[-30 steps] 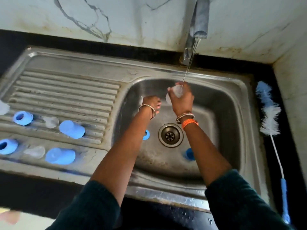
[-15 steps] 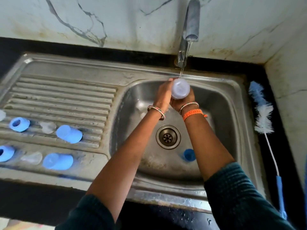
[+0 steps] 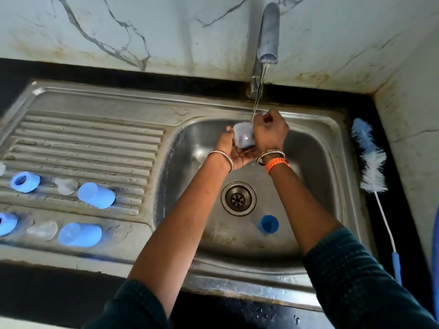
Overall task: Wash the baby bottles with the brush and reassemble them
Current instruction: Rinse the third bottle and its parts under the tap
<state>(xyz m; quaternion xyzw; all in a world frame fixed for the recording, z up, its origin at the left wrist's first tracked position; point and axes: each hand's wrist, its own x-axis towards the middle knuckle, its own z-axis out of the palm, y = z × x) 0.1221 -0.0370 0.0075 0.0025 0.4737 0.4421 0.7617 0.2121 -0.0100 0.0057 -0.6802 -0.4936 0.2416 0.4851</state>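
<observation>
Nearest you, both dark green sleeves [image 3: 351, 281] reach in over the front rim of the steel sink [image 3: 237, 288]. In the basin, a blue ring cap [image 3: 269, 224] sits just right of the drain [image 3: 238, 198]. On the draining board to your left lie two rows of parts: front row, a blue collar [image 3: 7, 223], a clear teat [image 3: 44, 230] and a blue cap [image 3: 79, 234]; behind it, a second collar [image 3: 25, 182], a second teat [image 3: 66, 185] and a second cap [image 3: 96, 195]. No writing or brand readable on any of them.

Further in, your left hand [image 3: 234, 153] cups the clear baby bottle [image 3: 243, 137] from below, palm up, fingers curled round it. Your right hand [image 3: 270, 134] is closed in a fist against the bottle's right side, gripping it. Bottle is held above the basin, under the thin stream from the tap [image 3: 268, 34].

The bottle brush [image 3: 373, 167] lies on the dark counter right of the sink, bristles away from you. Marbled wall [image 3: 118, 32] behind.
</observation>
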